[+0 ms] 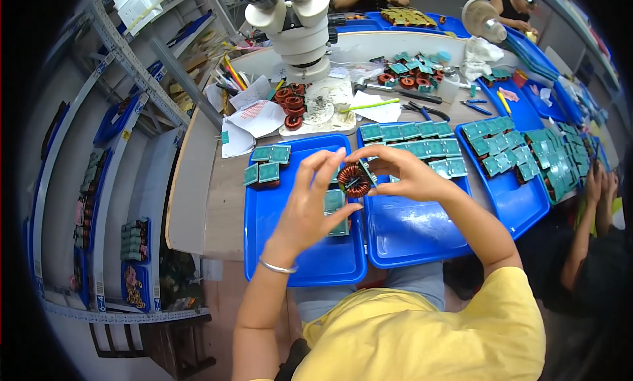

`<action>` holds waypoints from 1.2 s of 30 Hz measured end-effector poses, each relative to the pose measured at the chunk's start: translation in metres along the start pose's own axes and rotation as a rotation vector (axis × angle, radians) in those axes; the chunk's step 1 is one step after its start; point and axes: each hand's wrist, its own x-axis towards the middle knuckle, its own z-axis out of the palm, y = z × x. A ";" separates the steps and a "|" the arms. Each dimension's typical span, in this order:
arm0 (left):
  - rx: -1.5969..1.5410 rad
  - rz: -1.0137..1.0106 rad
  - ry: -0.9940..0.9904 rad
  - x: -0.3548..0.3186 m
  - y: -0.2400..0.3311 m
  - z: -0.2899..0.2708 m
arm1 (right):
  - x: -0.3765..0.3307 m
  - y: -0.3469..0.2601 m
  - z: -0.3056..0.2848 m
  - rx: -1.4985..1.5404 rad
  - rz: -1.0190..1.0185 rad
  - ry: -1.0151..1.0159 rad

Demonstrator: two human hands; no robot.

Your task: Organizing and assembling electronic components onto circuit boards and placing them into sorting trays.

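Left hand point(300, 213): fingers and thumb spread wide, curved about the near-left side of the part; contact with it not clear.
Right-hand grip point(370, 173): closed to a fingertip pinch, thumb below and finger above, on the copper-wound ring coil with a green board point(355, 182).
Coil position: in the air between both hands, above the left rectangular blue plastic tray point(330, 269).
Coil risk: probably a drop onto the pieces below, through a slip of so narrow a pinch; perhaps scraped wire or a strained board joint, through uneven squeezing.
Coil direction: open ring face turned up toward the head, board on the right side, nearly edge-on; no long axis to the round ring, board edge slanting from upper left to lower right.
Left tray: square green-topped pieces point(267, 167) in the far-left corner, more under the hands.
Middle blue tray point(422, 226): just beside, green-topped rows toward the far end.
Grey-brown wooden tabletop point(214, 216): beneath the trays; farther back, black-handled pliers point(428, 111), loose red-brown coils point(292, 105) and a white binocular microscope point(293, 35).
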 end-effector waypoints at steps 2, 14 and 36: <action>0.051 -0.053 -0.105 0.003 -0.015 -0.013 | -0.008 0.007 -0.009 -0.101 0.038 0.013; 0.699 -0.309 -0.249 -0.062 -0.127 -0.011 | -0.019 0.033 -0.001 -1.049 0.081 0.010; -0.471 -0.550 0.076 -0.030 -0.037 -0.035 | 0.008 -0.005 0.037 -0.534 -0.169 0.114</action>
